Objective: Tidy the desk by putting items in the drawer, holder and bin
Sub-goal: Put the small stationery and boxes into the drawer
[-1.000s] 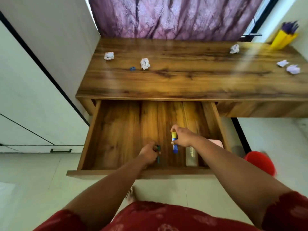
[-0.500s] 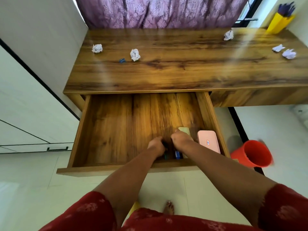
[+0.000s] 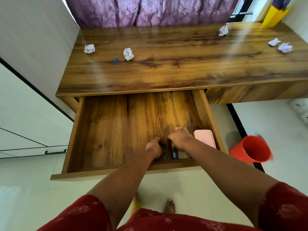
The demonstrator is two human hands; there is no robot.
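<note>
Hands — left hand [image 3: 154, 148], right hand [image 3: 180, 139] — down inside drawer [image 3: 103, 130].

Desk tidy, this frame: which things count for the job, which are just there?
Job:
- open drawer
- glue stick and green marker at the hands
- pink case in the drawer
- five paper balls, e.g.
- blue sharpener
- yellow holder
- red bin

Just there:
- purple curtain
- white cupboard

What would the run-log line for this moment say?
stage: stowing in drawer | left hand: on green pen | right hand: on glue stick | desk: paper balls remain
</note>
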